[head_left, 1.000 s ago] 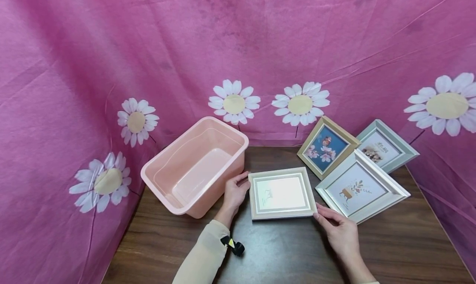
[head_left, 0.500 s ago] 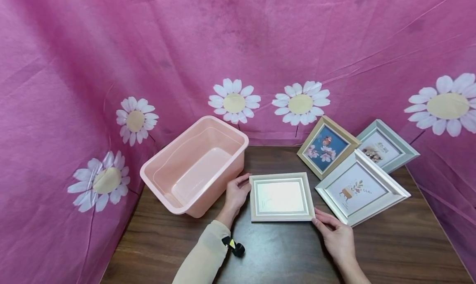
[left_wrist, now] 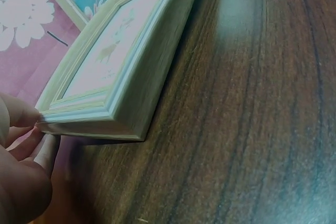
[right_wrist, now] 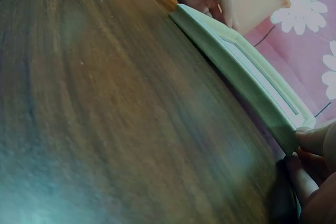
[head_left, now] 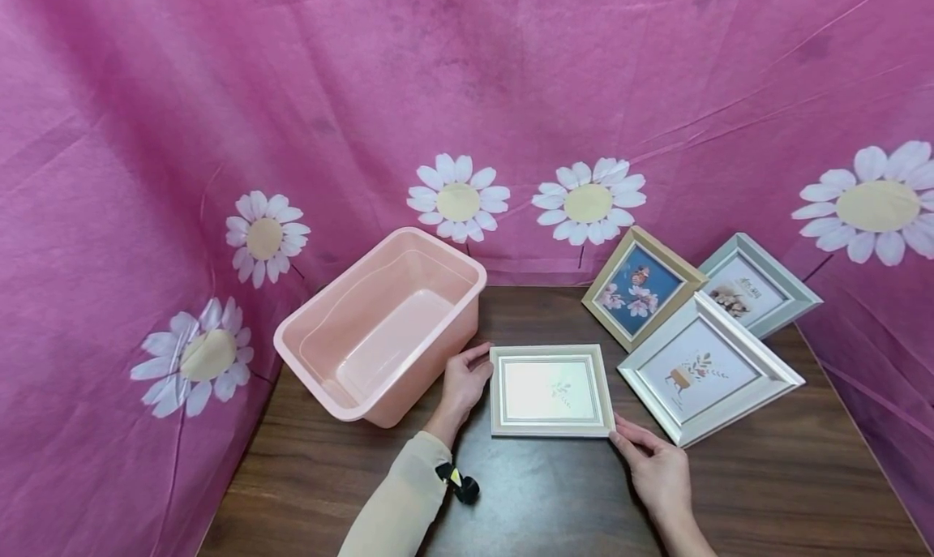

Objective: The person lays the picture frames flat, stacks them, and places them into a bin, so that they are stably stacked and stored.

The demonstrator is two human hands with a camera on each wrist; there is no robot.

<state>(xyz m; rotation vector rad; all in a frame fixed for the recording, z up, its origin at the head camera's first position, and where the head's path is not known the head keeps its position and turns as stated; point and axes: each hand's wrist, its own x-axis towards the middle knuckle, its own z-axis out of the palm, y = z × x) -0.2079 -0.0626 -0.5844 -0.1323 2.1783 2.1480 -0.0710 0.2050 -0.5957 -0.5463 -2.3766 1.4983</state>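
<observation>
1 pic frame [head_left: 550, 391] pinched at opp. ends by L hand [head_left: 464, 385] & R hand [head_left: 660, 474]; lettering [head_left: 749, 286] in green frame [head_left: 791, 302] illegible.

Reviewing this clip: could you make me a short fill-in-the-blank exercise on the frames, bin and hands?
1. The pink bin is on the person's ____ side of the held frame.
2. In the head view, the right hand grips it near its lower-____ corner.
3. The tan frame has a ____ picture background.
4. Of the white frame and pale green frame, the ____ one is nearer the person.

Missing words: left; right; blue; white.
</observation>
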